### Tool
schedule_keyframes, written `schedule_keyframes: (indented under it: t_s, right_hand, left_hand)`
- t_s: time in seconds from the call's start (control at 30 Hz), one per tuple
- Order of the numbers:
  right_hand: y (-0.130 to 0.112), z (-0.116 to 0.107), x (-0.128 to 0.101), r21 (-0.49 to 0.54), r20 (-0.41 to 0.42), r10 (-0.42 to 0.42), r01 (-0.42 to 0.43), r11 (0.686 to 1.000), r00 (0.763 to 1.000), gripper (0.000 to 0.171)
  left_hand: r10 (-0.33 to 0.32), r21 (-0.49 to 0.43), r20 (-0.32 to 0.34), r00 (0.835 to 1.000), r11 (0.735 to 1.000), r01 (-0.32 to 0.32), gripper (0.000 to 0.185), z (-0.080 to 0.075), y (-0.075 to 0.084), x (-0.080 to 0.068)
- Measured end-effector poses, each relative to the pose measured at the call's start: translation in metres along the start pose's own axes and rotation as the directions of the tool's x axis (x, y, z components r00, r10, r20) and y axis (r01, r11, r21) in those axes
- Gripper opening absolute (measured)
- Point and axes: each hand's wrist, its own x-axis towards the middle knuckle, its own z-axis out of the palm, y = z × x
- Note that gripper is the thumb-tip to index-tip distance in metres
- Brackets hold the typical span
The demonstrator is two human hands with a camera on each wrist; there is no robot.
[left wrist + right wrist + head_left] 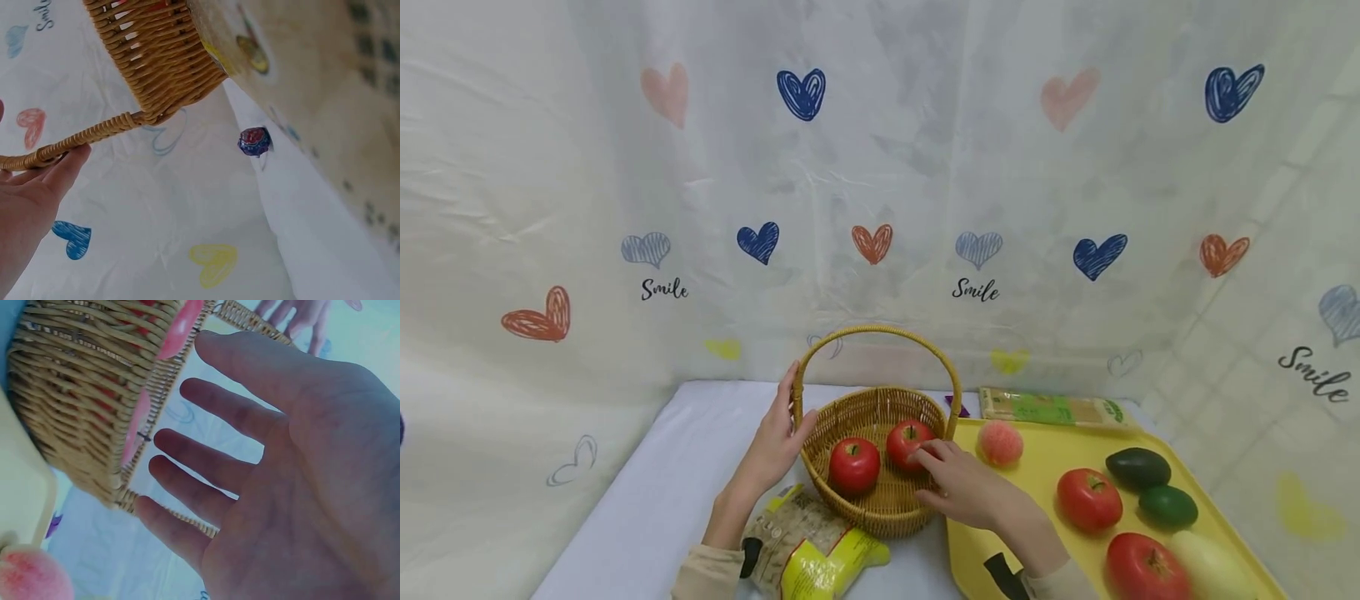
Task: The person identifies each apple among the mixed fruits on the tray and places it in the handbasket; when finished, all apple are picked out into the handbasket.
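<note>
A wicker basket [880, 517] with a tall handle [880, 329] holds two red apples, one on the left [854, 467] and one on the right [910, 443]. My left hand [775, 437] touches the left side of the handle, its fingers straight along the outside and the thumb spread apart. In the left wrist view the fingers [59, 172] lie against the handle. Over the basket's right rim reaches my right hand [966, 483], fingertips overlapping the right apple in the head view. The right wrist view shows its fingers [206, 450] spread, holding nothing.
A yellow tray [1037, 446] at right bears a peach [1000, 442], red apples [1088, 500], dark green fruits [1138, 468] and a pale oblong item [1213, 567]. Behind it lies a flat packet [1052, 408]. A yellow-and-brown bag [812, 546] lies before the basket.
</note>
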Motion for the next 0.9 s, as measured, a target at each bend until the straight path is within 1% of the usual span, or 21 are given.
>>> schedule_keyframes:
  t_s: [0.3, 0.47, 0.57, 0.63, 0.77, 0.9]
  right_hand:
    - [0.011, 0.007, -0.009, 0.080, 0.004, 0.012, -0.012, 0.997, 1.000, 0.033]
    - [0.016, 0.009, -0.010, 0.057, -0.023, -0.039, 0.040, 0.998, 0.999, 0.031]
    - [0.017, 0.009, -0.010, 0.046, -0.014, -0.059, 0.060, 0.997, 0.998, 0.030]
    - [0.018, 0.009, -0.010, 0.037, -0.007, -0.057, 0.057, 0.998, 0.998, 0.030]
    - [0.021, 0.007, -0.010, 0.033, 0.001, -0.017, 0.017, 0.999, 1.000, 0.032]
    - [0.024, 0.005, -0.013, 0.064, 0.008, 0.015, -0.016, 0.998, 1.000, 0.033]
  left_hand:
    - [-0.008, -0.003, 0.008, 1.000, 1.000, 0.008, 0.080, -0.001, -0.001, 0.001]
    - [-0.024, 0.008, 0.005, 1.000, 1.000, 0.024, 0.079, 0.000, 0.001, 0.000]
    - [-0.037, 0.019, 0.008, 0.999, 0.999, 0.037, 0.080, 0.000, 0.000, -0.001]
    - [-0.035, 0.017, 0.009, 0.999, 0.999, 0.034, 0.080, 0.000, -0.001, -0.002]
    - [-0.031, 0.012, 0.008, 0.999, 0.999, 0.031, 0.080, -0.003, 0.002, -0.001]
    - [-0.026, 0.021, 0.011, 1.000, 0.999, 0.026, 0.080, -0.003, 0.002, 0.000]
